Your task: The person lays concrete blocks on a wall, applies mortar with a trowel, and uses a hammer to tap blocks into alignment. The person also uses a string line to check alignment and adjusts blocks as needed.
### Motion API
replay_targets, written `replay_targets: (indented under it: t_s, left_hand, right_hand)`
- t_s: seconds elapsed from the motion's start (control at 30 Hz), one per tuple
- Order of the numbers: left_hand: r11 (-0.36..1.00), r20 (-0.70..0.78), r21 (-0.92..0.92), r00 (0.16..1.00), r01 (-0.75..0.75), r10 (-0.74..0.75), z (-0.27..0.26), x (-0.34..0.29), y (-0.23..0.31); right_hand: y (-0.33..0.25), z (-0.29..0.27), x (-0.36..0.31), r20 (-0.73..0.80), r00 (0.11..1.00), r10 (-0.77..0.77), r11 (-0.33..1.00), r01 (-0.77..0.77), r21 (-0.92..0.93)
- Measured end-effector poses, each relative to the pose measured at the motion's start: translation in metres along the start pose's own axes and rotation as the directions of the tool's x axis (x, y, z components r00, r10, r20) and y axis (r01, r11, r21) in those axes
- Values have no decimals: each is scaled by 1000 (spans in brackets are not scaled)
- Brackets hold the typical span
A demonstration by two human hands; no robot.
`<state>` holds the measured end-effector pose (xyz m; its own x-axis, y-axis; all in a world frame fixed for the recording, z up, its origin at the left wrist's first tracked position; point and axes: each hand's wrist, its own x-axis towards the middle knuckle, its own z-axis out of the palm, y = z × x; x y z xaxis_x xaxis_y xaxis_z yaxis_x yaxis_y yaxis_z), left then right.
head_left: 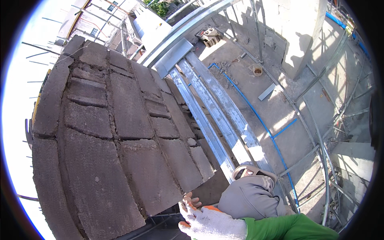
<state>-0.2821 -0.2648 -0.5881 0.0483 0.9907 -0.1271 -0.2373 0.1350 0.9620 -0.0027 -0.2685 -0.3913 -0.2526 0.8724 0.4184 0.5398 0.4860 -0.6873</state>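
Note:
My right hand (212, 225) comes in from the lower right in a green sleeve (286, 227). It wears a white knit glove with bare fingertips, its fingers pointing left and loosely apart, with nothing visible between them. Right beside it show more bare fingertips (195, 201) and an orange glove patch (212, 208), apparently my left hand, mostly covered by the right one. Whether those fingers hold anything is hidden. Both are close to the near lower corner of a mortared grey block wall (148, 176), and I cannot tell if they touch it.
My bent knee in grey trousers (250, 198) and a sandalled foot (255, 173) are over metal scaffold planks (216, 116) along the wall. Far below on the floor lie a blue pipe (256, 110), a bucket (257, 70) and blocks (211, 37). Scaffold poles (320, 140) stand right.

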Motion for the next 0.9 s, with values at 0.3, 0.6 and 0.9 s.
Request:
replay_targets:
  t_s: [0.3, 0.6, 0.9]
  left_hand:
    - [958, -293, 241, 953, 156, -82, 29, -5, 15]
    - [951, -262, 303, 965, 55, 28, 36, -8, 10]
    - [924, -410, 334, 912, 184, -34, 42, -4, 15]
  right_hand:
    - [9, -26, 4, 326, 940, -98, 995, 93, 30]
    - [6, -35, 0, 383, 917, -110, 994, 101, 44]
    - [9, -38, 2, 342, 929, -143, 988, 155, -9]
